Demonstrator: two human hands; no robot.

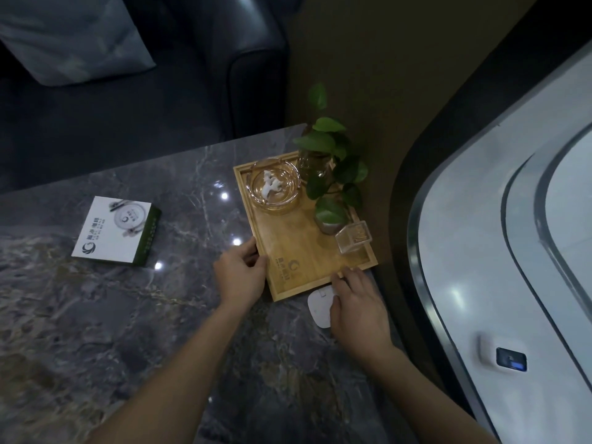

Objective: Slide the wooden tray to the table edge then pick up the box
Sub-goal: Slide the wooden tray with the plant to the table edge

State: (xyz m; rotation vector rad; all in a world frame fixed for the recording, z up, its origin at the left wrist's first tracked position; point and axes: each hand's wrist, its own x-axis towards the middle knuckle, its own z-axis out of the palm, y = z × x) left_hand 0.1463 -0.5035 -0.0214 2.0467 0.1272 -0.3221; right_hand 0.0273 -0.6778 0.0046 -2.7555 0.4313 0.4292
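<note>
A wooden tray (293, 251) lies at the right side of the dark marble table (128, 315), near its right edge. It carries a glass ashtray (273, 185), a plant in a glass vase (323, 165) and a small clear toothpick holder (353, 237). My left hand (242, 272) grips the tray's left rim near the front corner. My right hand (355, 299) touches the tray's front right rim with its fingertips. A flat white and green box (115, 232) lies on the table to the left, apart from both hands.
A small white device (318, 307) lies on the table just in front of the tray, partly under my right hand. A dark leather sofa (250, 59) with a pale cushion (70, 36) stands beyond the table. A curved white panel (499, 251) runs along the right.
</note>
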